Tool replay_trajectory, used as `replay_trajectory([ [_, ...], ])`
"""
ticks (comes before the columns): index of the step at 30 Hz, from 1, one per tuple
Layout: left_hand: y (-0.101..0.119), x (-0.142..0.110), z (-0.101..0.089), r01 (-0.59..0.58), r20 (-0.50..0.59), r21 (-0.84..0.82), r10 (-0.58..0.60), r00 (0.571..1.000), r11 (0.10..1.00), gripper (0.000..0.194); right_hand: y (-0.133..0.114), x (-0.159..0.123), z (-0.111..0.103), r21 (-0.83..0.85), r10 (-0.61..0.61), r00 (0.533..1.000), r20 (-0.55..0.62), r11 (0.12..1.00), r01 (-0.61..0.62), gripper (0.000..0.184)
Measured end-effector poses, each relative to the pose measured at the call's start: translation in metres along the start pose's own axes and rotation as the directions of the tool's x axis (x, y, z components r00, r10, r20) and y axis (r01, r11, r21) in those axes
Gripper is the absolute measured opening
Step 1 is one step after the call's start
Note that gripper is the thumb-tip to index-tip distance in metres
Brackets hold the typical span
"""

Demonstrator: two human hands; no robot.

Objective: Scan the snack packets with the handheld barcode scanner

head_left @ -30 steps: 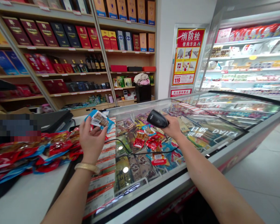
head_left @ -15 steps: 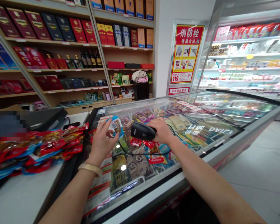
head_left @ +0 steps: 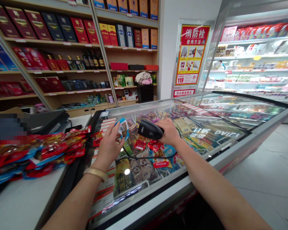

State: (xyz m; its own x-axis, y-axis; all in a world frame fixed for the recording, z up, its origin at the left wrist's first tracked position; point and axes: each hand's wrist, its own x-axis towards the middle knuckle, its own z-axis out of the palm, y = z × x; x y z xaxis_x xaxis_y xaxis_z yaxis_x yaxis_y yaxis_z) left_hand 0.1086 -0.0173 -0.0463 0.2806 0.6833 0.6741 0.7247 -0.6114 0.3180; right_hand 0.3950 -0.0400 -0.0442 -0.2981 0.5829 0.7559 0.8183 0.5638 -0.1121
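My left hand (head_left: 111, 140), with a gold bracelet at the wrist, pinches a small blue-edged snack packet (head_left: 123, 128) above the freezer glass. In my right hand (head_left: 168, 131) is a black barcode scanner (head_left: 149, 129), its head pointed left at the packet, a short gap between them. The scanner's cable (head_left: 144, 157) loops below over the glass. Several red snack packets (head_left: 160, 162) lie on the glass under the scanner. Another red packet (head_left: 97, 139) rests by the freezer's left edge, behind my left hand.
A glass-topped chest freezer (head_left: 204, 127) fills the middle. At left, a counter (head_left: 36, 195) bears a heap of red and blue snack packets (head_left: 50, 148). Shelves of boxed bottles (head_left: 62, 43) stand behind. A lit display fridge (head_left: 256, 57) is at the right.
My left hand with the packet has shifted slightly right, and the packet has tilted. The scanner in my right hand has moved a little right and up.
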Motion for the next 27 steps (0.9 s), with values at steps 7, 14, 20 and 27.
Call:
replay_trajectory([
  [7,0.033,-0.011,0.027,-0.238,0.346,-0.108,0.261,0.901,0.965,0.074,0.037,-0.006,-0.006,-0.099,0.25,0.95,-0.188,0.957,-0.272,0.018],
  [14,0.027,-0.008,0.025,-0.191,0.303,-0.111,0.216,0.928,0.975,0.06,0.054,-0.013,-0.005,-0.119,0.364,0.896,-0.255,0.908,-0.402,0.02],
  [20,-0.024,0.001,-0.008,0.291,0.071,0.48,-0.368,0.927,0.827,0.06,0.051,-0.012,-0.001,-0.163,0.346,0.913,-0.217,0.909,-0.384,0.016],
  [27,-0.033,-0.001,-0.006,0.323,0.204,0.65,-0.567,0.798,0.688,0.056,0.048,-0.011,0.0,-0.173,0.323,0.932,-0.165,0.921,-0.35,0.022],
])
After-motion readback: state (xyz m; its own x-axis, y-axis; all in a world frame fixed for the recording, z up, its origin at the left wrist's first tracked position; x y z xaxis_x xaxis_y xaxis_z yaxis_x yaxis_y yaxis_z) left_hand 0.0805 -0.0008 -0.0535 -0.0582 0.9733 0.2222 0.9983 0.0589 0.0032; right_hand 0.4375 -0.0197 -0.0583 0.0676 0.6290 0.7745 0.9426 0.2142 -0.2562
